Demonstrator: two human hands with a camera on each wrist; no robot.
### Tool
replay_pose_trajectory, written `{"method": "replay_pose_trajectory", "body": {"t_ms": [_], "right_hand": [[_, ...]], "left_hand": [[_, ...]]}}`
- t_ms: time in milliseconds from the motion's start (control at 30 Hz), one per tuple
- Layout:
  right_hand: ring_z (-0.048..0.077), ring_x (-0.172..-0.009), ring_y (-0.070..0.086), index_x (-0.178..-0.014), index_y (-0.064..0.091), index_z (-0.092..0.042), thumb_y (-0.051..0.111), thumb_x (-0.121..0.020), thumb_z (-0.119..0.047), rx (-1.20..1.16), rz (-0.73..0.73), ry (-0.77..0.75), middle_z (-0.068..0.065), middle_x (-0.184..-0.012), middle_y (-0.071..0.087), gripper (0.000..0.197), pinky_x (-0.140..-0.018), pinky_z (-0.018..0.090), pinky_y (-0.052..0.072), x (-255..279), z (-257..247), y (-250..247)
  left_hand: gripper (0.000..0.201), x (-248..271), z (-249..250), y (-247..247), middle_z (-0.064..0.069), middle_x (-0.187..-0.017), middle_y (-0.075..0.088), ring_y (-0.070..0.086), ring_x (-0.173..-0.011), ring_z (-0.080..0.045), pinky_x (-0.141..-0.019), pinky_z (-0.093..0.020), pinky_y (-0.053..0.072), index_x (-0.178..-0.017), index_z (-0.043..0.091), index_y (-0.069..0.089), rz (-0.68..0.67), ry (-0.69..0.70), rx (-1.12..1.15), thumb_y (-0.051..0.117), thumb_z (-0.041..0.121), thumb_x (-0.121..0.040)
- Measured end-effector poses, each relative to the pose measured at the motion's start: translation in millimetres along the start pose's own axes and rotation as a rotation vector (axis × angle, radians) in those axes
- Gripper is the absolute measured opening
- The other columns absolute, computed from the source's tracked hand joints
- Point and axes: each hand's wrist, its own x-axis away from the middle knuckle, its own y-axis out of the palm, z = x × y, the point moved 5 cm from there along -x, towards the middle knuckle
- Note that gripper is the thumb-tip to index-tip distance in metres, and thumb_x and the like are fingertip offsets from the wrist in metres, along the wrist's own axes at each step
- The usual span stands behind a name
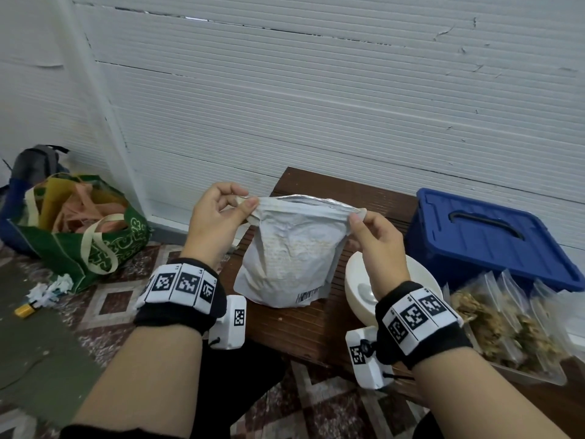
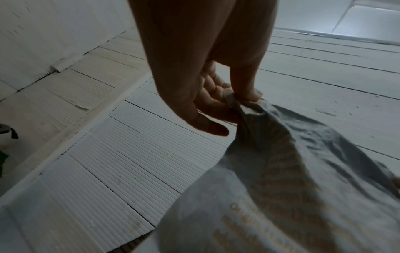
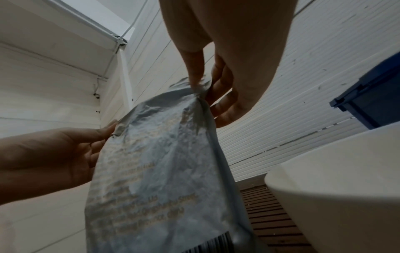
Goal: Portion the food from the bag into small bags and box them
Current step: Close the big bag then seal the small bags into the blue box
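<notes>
Two hands pinch the bag [image 1: 289, 248] at its top corners — left hand [image 1: 218, 213] on one, right hand [image 1: 373, 236] on the other. Bag stands upright on the bench [image 1: 316, 327], mouth stretched between the hands, long axis vertical. Bowl [image 1: 354, 280] sits just right of it — right hand nearer, probably the pour side.

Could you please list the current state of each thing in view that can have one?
Food bag: upright on the table, mouth open.
Left hand: pinches the bag's top left corner.
Right hand: pinches the top right corner.
White bowl: upright, contents hidden.
Blue box: lid on.
Small bags: filled, standing in a clear tray.
Green tote: open.
</notes>
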Motion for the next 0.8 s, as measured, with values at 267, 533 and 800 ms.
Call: {"method": "replay_pose_trajectory", "body": {"t_ms": [267, 533, 800], "right_hand": [[0.016, -0.071, 0.056, -0.074, 0.06, -0.014, 0.059, -0.092, -0.01, -0.045, 0.016, -0.016, 0.004, -0.077, 0.061, 0.018, -0.072, 0.034, 0.048, -3, -5, -10], [0.009, -0.068, 0.053, -0.079, 0.062, -0.015, 0.059, -0.092, -0.012, -0.002, -0.025, -0.034, -0.002, -0.076, 0.061, 0.014, -0.077, 0.036, 0.046, -4, -8, -9], [0.012, -0.073, 0.06, -0.077, 0.068, -0.022, 0.066, -0.089, -0.018, 0.27, -0.156, -0.067, -0.003, -0.074, 0.067, 0.013, -0.077, 0.035, 0.049, -9, -21, -7]], "left_hand": [[0.016, -1, 1, 1, 0.008, -0.075, 0.058, 0.059, -0.077, -0.009, -0.082, -0.026, 0.052, -0.088, 0.024, 0.062, -0.072, 0.026, -0.064, 0.069, 0.011, -0.084], [0.024, -2, 6, 0, 0.0, -0.075, 0.058, 0.06, -0.069, -0.004, -0.072, -0.015, 0.051, -0.092, 0.024, 0.059, -0.05, 0.047, 0.011, 0.07, 0.006, -0.081], [0.025, 1, 7, 2, 0.007, -0.077, 0.071, 0.067, -0.076, -0.002, -0.069, -0.013, 0.05, -0.098, 0.02, 0.059, -0.104, 0.002, 0.048, 0.069, 0.003, -0.081]]}}
